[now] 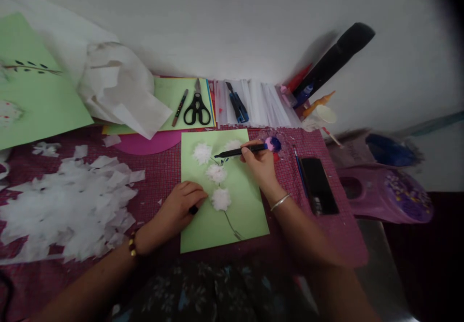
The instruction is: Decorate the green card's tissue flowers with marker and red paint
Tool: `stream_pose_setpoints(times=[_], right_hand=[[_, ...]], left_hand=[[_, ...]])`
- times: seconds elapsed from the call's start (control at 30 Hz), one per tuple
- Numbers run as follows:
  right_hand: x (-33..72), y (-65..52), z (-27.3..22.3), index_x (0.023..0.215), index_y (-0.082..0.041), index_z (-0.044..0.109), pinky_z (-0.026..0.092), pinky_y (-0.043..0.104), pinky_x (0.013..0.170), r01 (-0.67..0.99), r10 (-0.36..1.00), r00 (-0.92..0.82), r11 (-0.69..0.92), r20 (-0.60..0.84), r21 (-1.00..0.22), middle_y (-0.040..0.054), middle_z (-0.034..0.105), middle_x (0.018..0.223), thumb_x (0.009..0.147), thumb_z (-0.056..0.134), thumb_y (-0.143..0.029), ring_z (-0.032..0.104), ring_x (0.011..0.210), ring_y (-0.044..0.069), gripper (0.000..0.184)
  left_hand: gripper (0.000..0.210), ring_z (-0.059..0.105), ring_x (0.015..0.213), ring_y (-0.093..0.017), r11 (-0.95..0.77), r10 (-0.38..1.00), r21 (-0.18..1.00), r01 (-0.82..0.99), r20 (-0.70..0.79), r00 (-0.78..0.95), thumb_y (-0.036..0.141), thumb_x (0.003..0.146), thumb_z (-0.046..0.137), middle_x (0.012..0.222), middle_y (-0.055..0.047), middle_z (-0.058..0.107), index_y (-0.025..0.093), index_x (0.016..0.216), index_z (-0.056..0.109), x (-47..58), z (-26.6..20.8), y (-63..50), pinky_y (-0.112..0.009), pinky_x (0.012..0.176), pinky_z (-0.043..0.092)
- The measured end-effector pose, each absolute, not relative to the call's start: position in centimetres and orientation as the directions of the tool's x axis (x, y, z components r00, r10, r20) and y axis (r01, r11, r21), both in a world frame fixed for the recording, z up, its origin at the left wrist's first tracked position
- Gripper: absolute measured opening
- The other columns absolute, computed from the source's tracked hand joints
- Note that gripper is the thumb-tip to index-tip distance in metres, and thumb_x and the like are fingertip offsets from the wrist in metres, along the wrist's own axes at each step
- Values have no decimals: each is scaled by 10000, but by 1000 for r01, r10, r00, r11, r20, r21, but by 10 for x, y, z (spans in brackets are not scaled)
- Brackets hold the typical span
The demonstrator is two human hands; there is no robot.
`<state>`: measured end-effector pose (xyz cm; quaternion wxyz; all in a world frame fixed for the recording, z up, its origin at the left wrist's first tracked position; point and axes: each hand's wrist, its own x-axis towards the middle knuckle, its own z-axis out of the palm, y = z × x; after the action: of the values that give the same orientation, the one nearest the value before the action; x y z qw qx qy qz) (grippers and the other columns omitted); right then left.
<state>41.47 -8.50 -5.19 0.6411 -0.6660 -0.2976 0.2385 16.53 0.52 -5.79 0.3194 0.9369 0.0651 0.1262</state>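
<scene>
A light green paper sheet [246, 215] lies in front of me, with several fluffy white paper flowers [221, 199] joined by a thin dark painted stem [231, 224]. In my right hand [261, 163] is a slim black pen-like tool [232, 153]; its narrow tip points left over small dark leaf marks [224, 161] near the upper flowers. Whether the tip touches the paper I cannot tell. My left hand [184, 202] rests with fingers extended on the sheet's left edge, holding nothing. Dark blue and pink paint [273, 143] sits just beyond my right hand.
White paper pieces [79, 206] are heaped at left. Scissors [197, 110], a marker [180, 108] and a blue-black cutter [237, 103] lie along the back. A phone [319, 185] and thin brush [300, 169] are at right. Another green sheet [43, 95] leans at left.
</scene>
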Motion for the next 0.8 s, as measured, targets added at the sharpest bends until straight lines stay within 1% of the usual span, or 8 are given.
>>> stream_pose_setpoints(times=[0.13,0.37,0.5,0.8], right_hand=[[412,-85,-55,818,-209,617,465,267,553,122,698,712,-6,83,-993,-30,598,619,779,684,-382,581,548,127,190],[406,-86,-50,805,-202,607,487,271,562,171,703,705,-37,96,-985,-15,620,638,784,677,-383,603,565,135,195],[405,-85,-50,808,-200,603,494,274,567,165,700,707,-33,95,-986,-14,624,655,787,673,-384,608,566,133,198],[406,-82,-48,815,-209,600,510,285,587,162,710,701,-61,71,-985,-16,627,665,793,659,-388,627,589,143,190]], left_hand=[[293,556,945,-214,-790,198,612,33,203,959,-4,848,523,1016,-76,649,158,1070,625,164,-60,5,-352,810,446],[259,563,929,-219,-789,204,613,37,204,958,22,870,509,1002,-77,654,158,1053,632,166,-57,4,-359,795,448],[281,562,940,-223,-785,201,618,44,186,962,14,849,523,1015,-75,657,162,1063,629,165,-56,5,-366,803,448],[260,565,948,-220,-790,199,611,51,177,964,33,877,518,1023,-79,658,164,1068,635,164,-58,5,-361,808,447]])
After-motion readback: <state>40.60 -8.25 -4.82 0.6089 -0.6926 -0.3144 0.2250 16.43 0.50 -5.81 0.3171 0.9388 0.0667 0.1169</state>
